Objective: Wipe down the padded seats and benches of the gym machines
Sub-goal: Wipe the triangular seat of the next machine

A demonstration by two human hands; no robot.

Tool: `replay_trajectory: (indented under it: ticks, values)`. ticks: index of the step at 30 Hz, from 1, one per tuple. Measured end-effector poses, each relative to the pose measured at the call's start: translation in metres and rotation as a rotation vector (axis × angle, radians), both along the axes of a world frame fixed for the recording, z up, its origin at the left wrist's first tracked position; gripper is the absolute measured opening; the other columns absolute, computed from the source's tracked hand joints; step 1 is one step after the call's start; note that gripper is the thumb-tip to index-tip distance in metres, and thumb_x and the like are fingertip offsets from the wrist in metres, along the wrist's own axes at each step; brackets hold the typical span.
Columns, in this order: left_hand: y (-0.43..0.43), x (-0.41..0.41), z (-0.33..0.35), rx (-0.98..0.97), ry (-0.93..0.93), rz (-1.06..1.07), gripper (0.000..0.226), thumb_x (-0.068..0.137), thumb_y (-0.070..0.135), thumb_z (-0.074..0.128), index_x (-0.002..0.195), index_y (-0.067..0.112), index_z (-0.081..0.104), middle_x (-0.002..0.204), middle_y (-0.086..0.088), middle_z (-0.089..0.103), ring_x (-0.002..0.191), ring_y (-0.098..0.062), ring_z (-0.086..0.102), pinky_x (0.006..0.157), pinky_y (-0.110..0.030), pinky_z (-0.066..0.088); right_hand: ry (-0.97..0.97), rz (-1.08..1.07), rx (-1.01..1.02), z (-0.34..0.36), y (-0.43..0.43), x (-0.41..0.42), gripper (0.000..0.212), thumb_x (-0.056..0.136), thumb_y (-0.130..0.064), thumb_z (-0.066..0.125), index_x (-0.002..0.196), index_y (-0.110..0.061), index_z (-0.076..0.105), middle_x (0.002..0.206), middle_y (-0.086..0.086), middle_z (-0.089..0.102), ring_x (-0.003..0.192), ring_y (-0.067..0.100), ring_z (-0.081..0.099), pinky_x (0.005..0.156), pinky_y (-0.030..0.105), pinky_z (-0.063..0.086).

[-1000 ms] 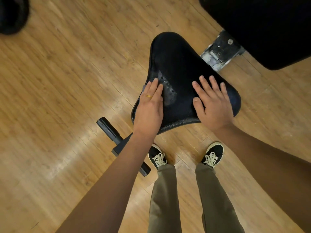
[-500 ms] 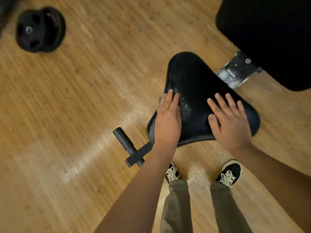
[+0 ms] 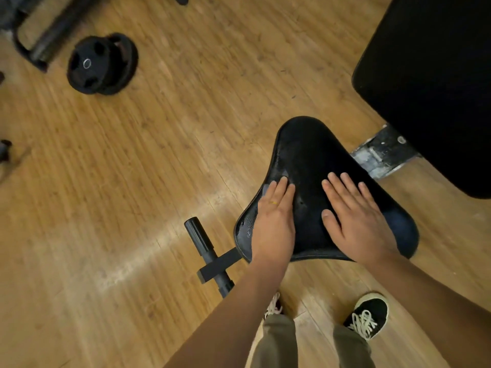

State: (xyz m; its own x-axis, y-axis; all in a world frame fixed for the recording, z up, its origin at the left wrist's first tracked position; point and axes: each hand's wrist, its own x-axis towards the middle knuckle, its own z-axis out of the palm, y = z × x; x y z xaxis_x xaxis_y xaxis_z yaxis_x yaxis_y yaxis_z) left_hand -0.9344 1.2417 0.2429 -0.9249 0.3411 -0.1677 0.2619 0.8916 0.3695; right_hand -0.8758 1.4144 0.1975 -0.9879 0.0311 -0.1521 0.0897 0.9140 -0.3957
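At the upper left of the frame a dark metal frame [image 3: 45, 33] is blurred and cut by the edge, so I cannot say what it belongs to. Just right of it two black plates [image 3: 102, 65] overlap on the wood floor [image 3: 132, 181], the rear one mostly covered. A small dark thing [image 3: 4, 151] at the left edge is too smeared to name. Below centre a black handle [image 3: 203, 247] sticks out on a short bar whose far end is hidden by my left forearm. The seat [image 3: 310, 155] sits right of centre, low in the frame. It is black padding in a rounded triangle, narrow end toward the top, its skin pebbled and scuffed pale along the left side. My left hand [image 3: 273, 224] lies flat on its left edge, fingers straight and together. A grey sliver [image 3: 265, 191] shows beside them, and I cannot tell whether it is cloth or wear. My right hand [image 3: 358, 221] lies flat on the seat's right half, fingers straight and slightly spread, apart from the left. Past the seat a worn metal bracket [image 3: 385, 152] disappears under a big black pad [image 3: 438, 88] cut off by the upper right corner. At the bottom my left shoe [image 3: 273, 305] is nearly all hidden by my arm, while the right shoe [image 3: 368, 316] shows whole.
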Motion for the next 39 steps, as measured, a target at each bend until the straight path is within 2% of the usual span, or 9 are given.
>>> replay_trajectory:
  ticks: [3,6,10,14,18,23,31,34,39]
  values:
    - [0.019,-0.045,-0.005,-0.027,0.017,-0.023,0.045,0.103,0.007,0.046,0.148,0.014,0.046,0.158,-0.003,0.036,0.148,-0.022,0.027,0.118,-0.025,0.016,0.0,0.002,0.0,0.0,0.0,0.0,0.061,0.102,-0.04,0.027,0.157,-0.014,0.023,0.165,0.002,0.018,0.154,0.016,0.005,0.124,0.047,0.015]
    - [0.03,-0.058,-0.01,-0.056,0.057,-0.054,0.049,0.101,0.004,0.049,0.149,0.011,0.043,0.159,-0.006,0.034,0.148,-0.025,0.028,0.12,-0.029,0.02,0.01,0.008,-0.014,-0.002,0.001,0.001,0.061,0.102,-0.039,0.027,0.157,-0.014,0.024,0.165,0.003,0.018,0.154,0.016,0.006,0.124,0.047,0.015]
    - [0.005,-0.009,-0.001,-0.066,0.072,-0.132,0.062,0.094,0.004,0.061,0.151,0.014,0.039,0.161,-0.001,0.03,0.15,-0.02,0.023,0.118,-0.037,0.033,0.027,0.008,-0.029,-0.002,0.002,0.001,0.061,0.101,-0.04,0.028,0.156,-0.013,0.026,0.164,0.004,0.02,0.154,0.017,0.008,0.123,0.048,0.017]
    - [-0.02,0.037,0.004,-0.124,0.074,-0.215,0.072,0.084,0.006,0.072,0.149,0.015,0.041,0.158,-0.001,0.036,0.149,-0.016,0.021,0.118,-0.039,0.026,0.034,0.005,-0.046,-0.003,0.001,0.001,0.061,0.101,-0.04,0.028,0.155,-0.013,0.028,0.164,0.004,0.022,0.154,0.017,0.01,0.123,0.049,0.018]
    - [0.0,0.003,-0.004,-0.15,0.071,-0.306,0.062,0.092,0.01,0.062,0.15,0.013,0.04,0.16,-0.004,0.032,0.149,-0.02,0.025,0.12,-0.039,0.028,0.05,-0.006,-0.053,-0.002,0.001,0.0,0.061,0.1,-0.04,0.028,0.154,-0.011,0.031,0.162,0.005,0.025,0.153,0.018,0.013,0.122,0.049,0.02]
    - [0.049,-0.05,-0.012,-0.144,-0.023,-0.26,0.058,0.102,0.007,0.04,0.156,0.009,0.021,0.166,-0.007,0.01,0.153,-0.024,0.006,0.123,-0.039,0.017,0.052,-0.001,-0.041,-0.001,0.001,-0.001,0.061,0.1,-0.039,0.028,0.154,-0.01,0.031,0.163,0.005,0.024,0.153,0.017,0.012,0.123,0.048,0.018]
    - [-0.021,0.052,0.0,-0.091,-0.008,-0.455,0.07,0.09,0.002,0.063,0.153,0.01,0.034,0.163,-0.006,0.024,0.151,-0.024,0.018,0.119,-0.044,0.028,0.052,-0.011,-0.062,-0.002,0.002,0.001,0.059,0.102,-0.037,0.03,0.155,-0.01,0.029,0.163,0.005,0.023,0.153,0.018,0.012,0.124,0.047,0.016]
    - [0.013,0.01,-0.007,-0.096,-0.019,-0.388,0.06,0.095,0.005,0.057,0.151,0.009,0.038,0.161,-0.008,0.028,0.15,-0.024,0.022,0.119,-0.044,0.029,0.04,-0.002,-0.048,0.0,0.001,-0.001,0.06,0.102,-0.037,0.027,0.155,-0.01,0.028,0.163,0.004,0.022,0.153,0.017,0.011,0.124,0.046,0.015]
    - [0.072,-0.052,-0.011,-0.149,-0.081,-0.236,0.055,0.103,0.01,0.039,0.156,0.01,0.024,0.166,-0.008,0.012,0.153,-0.023,0.007,0.122,-0.035,0.012,0.014,-0.019,-0.045,0.002,0.0,-0.003,0.062,0.099,-0.036,0.028,0.155,-0.01,0.028,0.163,0.004,0.023,0.154,0.014,0.007,0.125,0.043,0.011]
